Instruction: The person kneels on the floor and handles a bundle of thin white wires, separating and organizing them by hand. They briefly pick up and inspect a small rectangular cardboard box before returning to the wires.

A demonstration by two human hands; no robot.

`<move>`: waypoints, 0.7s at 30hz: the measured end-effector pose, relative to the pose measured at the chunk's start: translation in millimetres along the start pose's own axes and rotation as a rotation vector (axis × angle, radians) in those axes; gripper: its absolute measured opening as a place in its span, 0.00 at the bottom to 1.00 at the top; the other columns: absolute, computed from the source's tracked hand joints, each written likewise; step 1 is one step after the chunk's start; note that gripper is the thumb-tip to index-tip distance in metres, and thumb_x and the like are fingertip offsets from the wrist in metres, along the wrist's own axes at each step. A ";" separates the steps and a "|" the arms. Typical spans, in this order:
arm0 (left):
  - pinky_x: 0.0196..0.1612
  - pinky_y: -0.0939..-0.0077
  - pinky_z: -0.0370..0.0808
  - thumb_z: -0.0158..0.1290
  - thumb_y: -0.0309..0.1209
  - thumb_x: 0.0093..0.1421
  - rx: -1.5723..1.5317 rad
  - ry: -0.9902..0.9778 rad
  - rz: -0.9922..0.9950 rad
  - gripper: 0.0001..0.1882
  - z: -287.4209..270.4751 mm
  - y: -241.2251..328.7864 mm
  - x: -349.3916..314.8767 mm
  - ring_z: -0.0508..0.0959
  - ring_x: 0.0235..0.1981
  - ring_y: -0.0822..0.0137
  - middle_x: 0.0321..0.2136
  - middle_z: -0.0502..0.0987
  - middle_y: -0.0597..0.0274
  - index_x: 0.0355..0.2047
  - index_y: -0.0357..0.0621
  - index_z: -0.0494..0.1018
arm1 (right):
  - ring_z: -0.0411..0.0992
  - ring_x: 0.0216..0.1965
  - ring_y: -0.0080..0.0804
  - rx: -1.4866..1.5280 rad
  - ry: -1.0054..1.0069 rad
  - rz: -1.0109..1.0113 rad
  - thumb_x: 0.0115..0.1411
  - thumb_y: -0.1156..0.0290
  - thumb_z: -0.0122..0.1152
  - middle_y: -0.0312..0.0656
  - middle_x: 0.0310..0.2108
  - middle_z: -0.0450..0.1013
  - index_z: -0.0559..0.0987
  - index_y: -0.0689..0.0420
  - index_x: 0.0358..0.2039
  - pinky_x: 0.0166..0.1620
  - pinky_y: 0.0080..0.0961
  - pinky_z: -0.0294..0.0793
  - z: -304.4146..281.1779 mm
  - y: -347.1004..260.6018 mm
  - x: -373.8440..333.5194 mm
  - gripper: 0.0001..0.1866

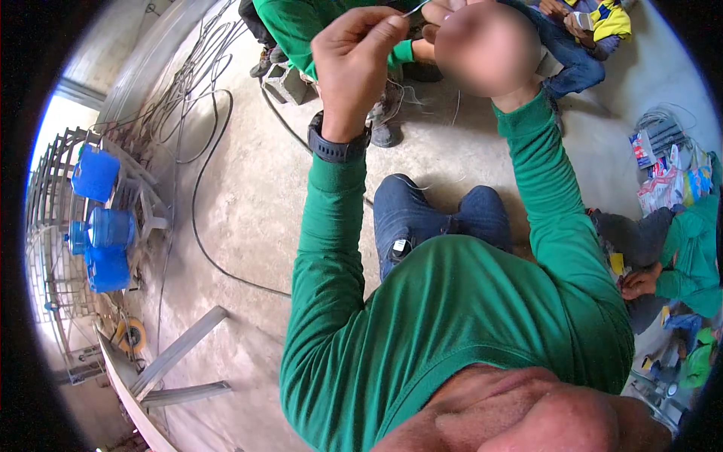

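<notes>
Up at the top edge, my left hand (355, 56) is raised with thumb and forefinger pinched together. A short length of thin, pale wire (415, 9) sticks out of that pinch and slants up to the right, out of the picture. Close by on the right is my right hand (486, 53), also raised. A round blur covers most of it, so its grip cannot be made out; only a few bent fingertips show near the wire. A dark watch (339, 143) sits on my left wrist.
Blue water jugs (109, 227) stand on a rack at the left, and black cables (197, 202) trail over the concrete floor. Metal channels (181, 352) lie lower left. Co-workers sit ahead and at the right, near plastic packages (664, 181). A hollow block (288, 84) lies ahead.
</notes>
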State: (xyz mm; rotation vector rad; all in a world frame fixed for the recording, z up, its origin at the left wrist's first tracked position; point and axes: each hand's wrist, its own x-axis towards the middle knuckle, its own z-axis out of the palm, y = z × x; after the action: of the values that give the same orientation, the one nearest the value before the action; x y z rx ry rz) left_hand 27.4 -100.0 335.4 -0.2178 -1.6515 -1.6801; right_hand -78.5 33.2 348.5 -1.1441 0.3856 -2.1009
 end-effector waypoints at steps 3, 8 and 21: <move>0.30 0.87 0.66 0.54 0.24 0.61 0.066 -0.129 -0.087 0.05 -6.9 -3.3 1.8 0.71 0.28 0.81 0.26 0.75 0.71 0.36 0.35 0.77 | 0.66 0.31 0.23 -0.044 0.007 0.024 0.64 0.61 0.56 0.32 0.28 0.64 0.69 0.52 0.33 0.31 0.22 0.67 -4.0 -3.0 0.1 0.09; 0.39 0.83 0.72 0.53 0.28 0.63 -0.108 -0.103 -0.120 0.13 0.4 20.6 12.8 0.75 0.33 0.77 0.32 0.77 0.67 0.44 0.32 0.76 | 0.70 0.27 0.21 -0.311 0.252 0.072 0.67 0.66 0.51 0.32 0.29 0.69 0.71 0.52 0.36 0.27 0.20 0.70 10.1 -3.8 -6.9 0.05; 0.33 0.83 0.70 0.47 0.28 0.65 -0.580 -0.257 -0.382 0.05 6.2 9.7 25.7 0.73 0.28 0.76 0.28 0.75 0.68 0.34 0.43 0.73 | 0.61 0.20 0.13 -0.657 0.275 0.047 0.66 0.63 0.55 0.28 0.26 0.69 0.74 0.56 0.38 0.24 0.09 0.60 3.5 2.5 -6.6 0.10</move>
State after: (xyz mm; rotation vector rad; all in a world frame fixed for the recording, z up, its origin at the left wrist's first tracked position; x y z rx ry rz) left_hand 13.0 -103.1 359.4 -0.4337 -1.3972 -2.4946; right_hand -72.1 36.2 345.1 -1.1675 1.2910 -2.1519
